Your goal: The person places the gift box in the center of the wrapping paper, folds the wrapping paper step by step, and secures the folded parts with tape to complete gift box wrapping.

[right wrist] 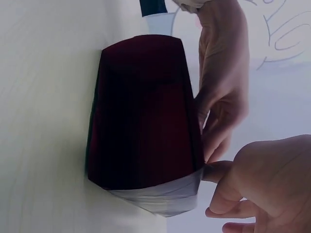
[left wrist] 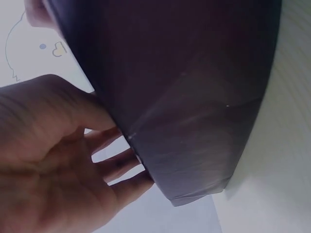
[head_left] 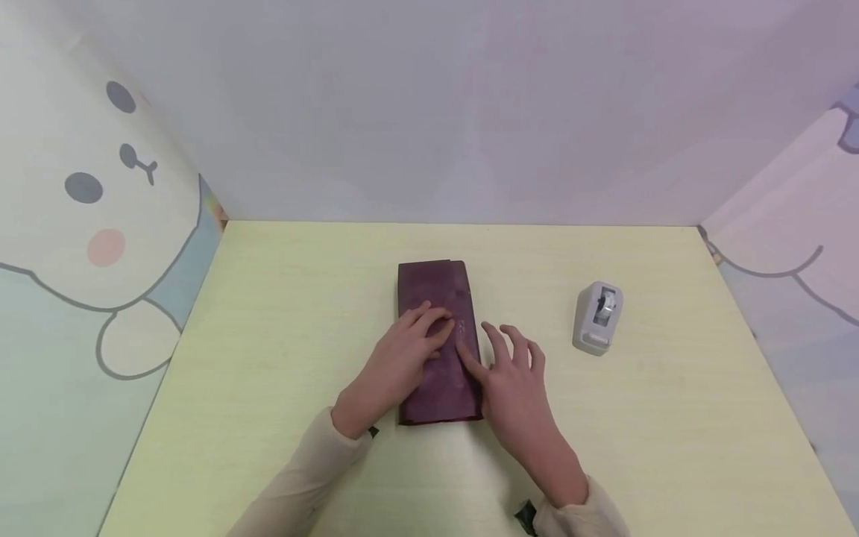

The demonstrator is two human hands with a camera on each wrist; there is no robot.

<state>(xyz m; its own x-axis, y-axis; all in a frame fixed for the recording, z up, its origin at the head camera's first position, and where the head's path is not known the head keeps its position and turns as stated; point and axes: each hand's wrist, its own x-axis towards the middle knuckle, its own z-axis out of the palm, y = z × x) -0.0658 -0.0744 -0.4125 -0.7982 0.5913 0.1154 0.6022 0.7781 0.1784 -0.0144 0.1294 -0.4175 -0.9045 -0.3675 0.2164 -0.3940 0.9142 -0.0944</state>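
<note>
A flat maroon paper packet [head_left: 436,399] lies lengthwise on the table, with a small shiny clear patch [head_left: 461,328], like tape, near its middle. My left hand [head_left: 396,365] rests on top of it, its bent index finger and thumb coming close together beside the patch. My right hand [head_left: 517,395] touches the top with its thumb next to the patch, its other fingers spread over the right edge. In the left wrist view, the left fingers [left wrist: 121,162] lie against the packet's edge [left wrist: 194,121]. The right wrist view shows the packet's dark red side [right wrist: 146,116] and both hands.
A grey tape dispenser [head_left: 597,318] with a roll in it stands on the table to the right of the packet. The pale yellow table [head_left: 302,283] is bounded by a plain wall [head_left: 416,112] behind and cartoon-printed sheets [head_left: 60,224] at the sides.
</note>
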